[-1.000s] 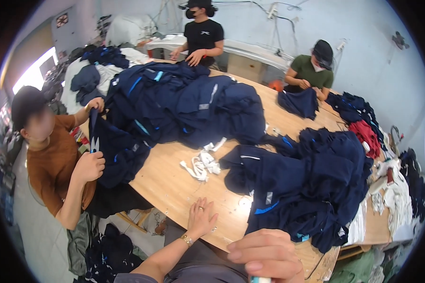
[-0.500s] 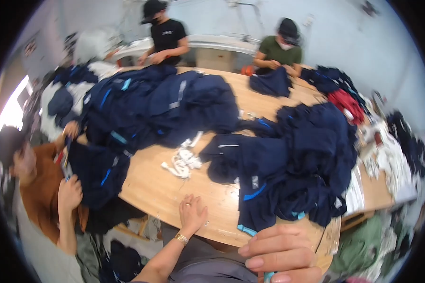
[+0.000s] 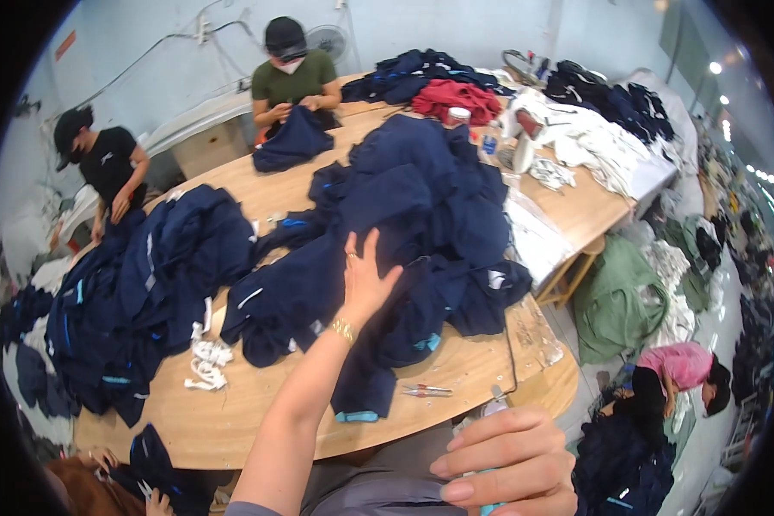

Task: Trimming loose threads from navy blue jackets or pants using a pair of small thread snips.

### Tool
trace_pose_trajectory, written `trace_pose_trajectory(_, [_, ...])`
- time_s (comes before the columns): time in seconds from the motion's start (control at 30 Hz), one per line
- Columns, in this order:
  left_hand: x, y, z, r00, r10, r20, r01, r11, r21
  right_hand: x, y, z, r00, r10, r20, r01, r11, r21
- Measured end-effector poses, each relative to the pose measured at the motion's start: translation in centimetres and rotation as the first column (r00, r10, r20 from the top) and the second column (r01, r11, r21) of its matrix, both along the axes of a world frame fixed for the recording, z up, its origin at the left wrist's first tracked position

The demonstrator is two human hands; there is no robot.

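Observation:
My left hand (image 3: 368, 279) reaches out over a heap of navy garments (image 3: 430, 185), its fingers spread over the dark cloth. It wears a ring, and a gold bracelet circles the wrist. Close to the lower edge, my right hand (image 3: 512, 460) is curled with its fingers closed. A bit of something turquoise (image 3: 492, 507) shows beneath those fingers, too little of it to name. Metal thread snips (image 3: 426, 390) lie on the wooden table (image 3: 275, 408) near its front edge, right of a garment's light-blue trim (image 3: 356, 416).
Another navy pile (image 3: 176, 249) covers the table's left side, beside white cords (image 3: 208, 357). A red cloth (image 3: 457, 101), a lidded jar (image 3: 458, 116) and white fabric (image 3: 589, 142) lie at the far right. Co-workers handle garments behind the table and at lower left; another person bends at right.
My view has swung to the right. My left hand has gone from the bare tabletop near the front edge to the navy heap, fingers now spread. The right hand stays curled.

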State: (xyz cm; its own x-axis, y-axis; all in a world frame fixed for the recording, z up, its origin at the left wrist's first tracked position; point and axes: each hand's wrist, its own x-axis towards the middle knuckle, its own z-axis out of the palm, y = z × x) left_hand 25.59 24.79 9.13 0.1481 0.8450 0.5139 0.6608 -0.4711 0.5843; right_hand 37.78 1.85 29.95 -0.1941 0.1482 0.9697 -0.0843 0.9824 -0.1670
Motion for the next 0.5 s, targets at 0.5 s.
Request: trace_pose_trajectory(0.5, [-12.0, 3.6, 13.7, 0.213, 0.147, 0.966, -0.04, 0.989, -0.142, 2.1, 0.6, 0.2, 0.982, -0.109, 0.154, 0.118, 0.992, -0.051])
